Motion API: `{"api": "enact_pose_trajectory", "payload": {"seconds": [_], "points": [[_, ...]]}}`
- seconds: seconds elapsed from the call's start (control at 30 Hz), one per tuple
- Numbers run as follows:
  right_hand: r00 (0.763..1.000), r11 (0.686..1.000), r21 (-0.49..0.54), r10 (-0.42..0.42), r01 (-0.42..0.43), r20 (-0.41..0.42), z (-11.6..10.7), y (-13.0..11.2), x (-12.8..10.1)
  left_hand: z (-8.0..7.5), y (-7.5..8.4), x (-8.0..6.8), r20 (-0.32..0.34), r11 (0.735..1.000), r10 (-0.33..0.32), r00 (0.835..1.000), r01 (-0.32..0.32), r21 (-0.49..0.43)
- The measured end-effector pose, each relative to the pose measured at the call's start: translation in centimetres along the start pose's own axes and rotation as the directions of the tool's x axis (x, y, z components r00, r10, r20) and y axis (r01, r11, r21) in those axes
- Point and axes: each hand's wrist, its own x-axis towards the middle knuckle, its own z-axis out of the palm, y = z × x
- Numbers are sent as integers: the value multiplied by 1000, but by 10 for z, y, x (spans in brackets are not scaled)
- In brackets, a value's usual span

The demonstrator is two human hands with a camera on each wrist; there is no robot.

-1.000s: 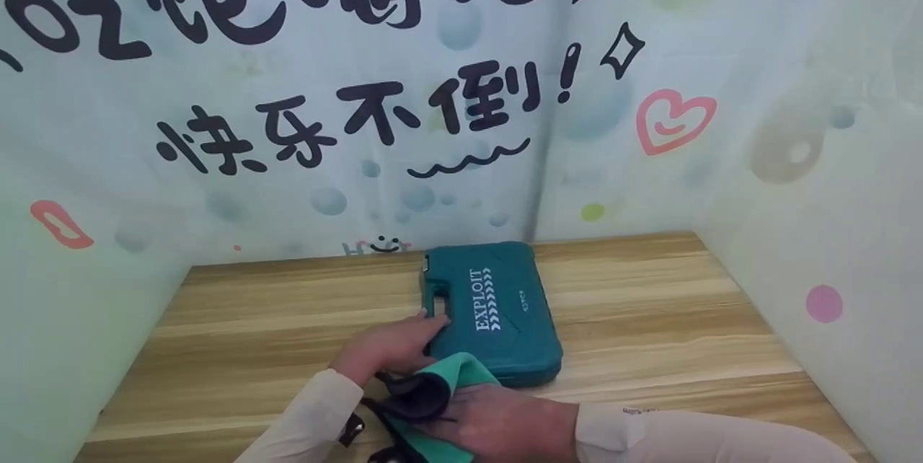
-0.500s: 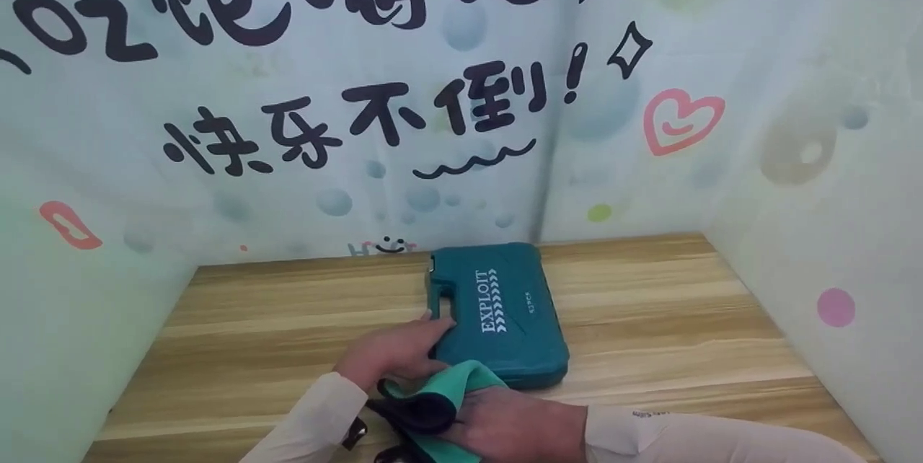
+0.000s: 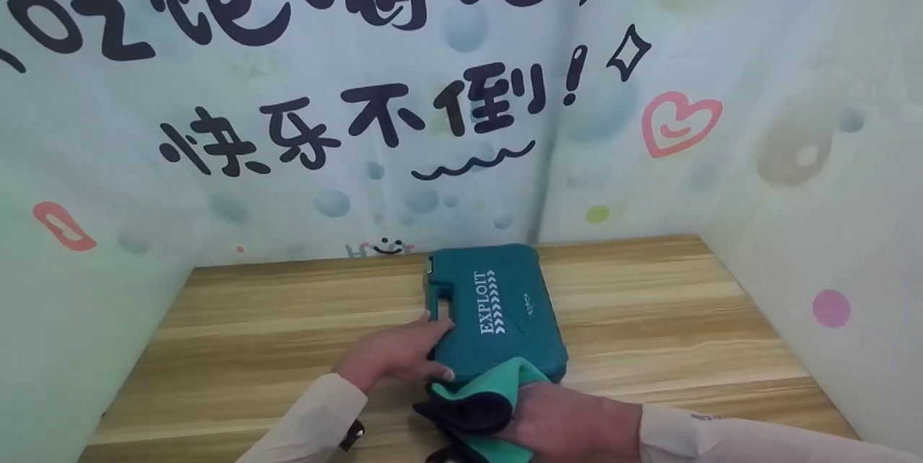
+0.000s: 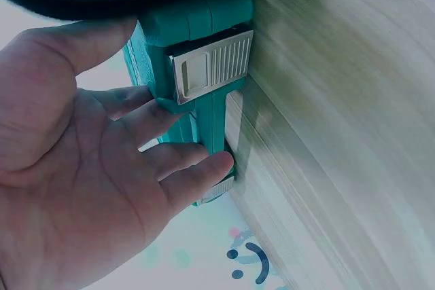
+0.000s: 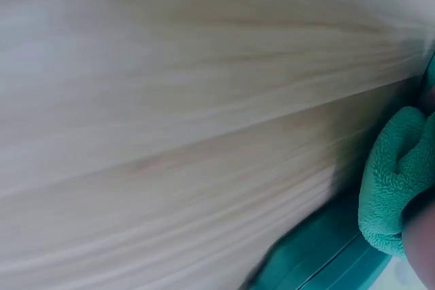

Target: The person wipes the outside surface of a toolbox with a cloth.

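1. Teal tool case lies flat on the desk, mid-width, its far end near the back edge. Long axis runs front to back; handle and latch side face left.
2. Left hand sits at the case's left side. The left wrist view shows its fingers nearly straight, tips pressed against the handle cut-out beside the metal latch; nothing gripped.
3. Right hand is at the case's near-right corner, fingers closed round a bunched green cloth with a dark underside. The cloth overlaps the case's near end.
4. Key relation: the case lies directly ahead of the right hand, its length pointing away from it. Both hands are at the case; the left braces it sideways.
5. Against the frame half a second earlier: cloth and right hand have shifted rightwards along the near end; left hand and case unchanged.
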Motion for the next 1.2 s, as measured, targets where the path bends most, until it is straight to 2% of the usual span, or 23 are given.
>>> {"api": "enact_pose_trajectory", "payload": {"seconds": [0.2,0.43,0.57,0.67,0.97,1.2], "points": [[999,1000,-1,8,-8,-50,-4,8,-29,0,2,0,15,999,-42,999,42,-10],[999,999,48,-6,8,-42,-15,19,-62,0,5,-2,17,998,-55,998,54,16],[996,996,-64,-58,54,-64,-19,22,-73,-1,5,-3,11,999,-53,999,52,8],[995,992,-105,-71,63,-69,-20,23,-76,-1,5,-4,9,999,-51,999,51,-3],[997,999,-38,-17,14,-80,-19,21,-70,-2,3,-7,6,999,-41,999,41,-9],[994,990,115,89,-81,-59,-13,17,-56,-3,3,-8,10,999,-48,999,48,-1]]}}
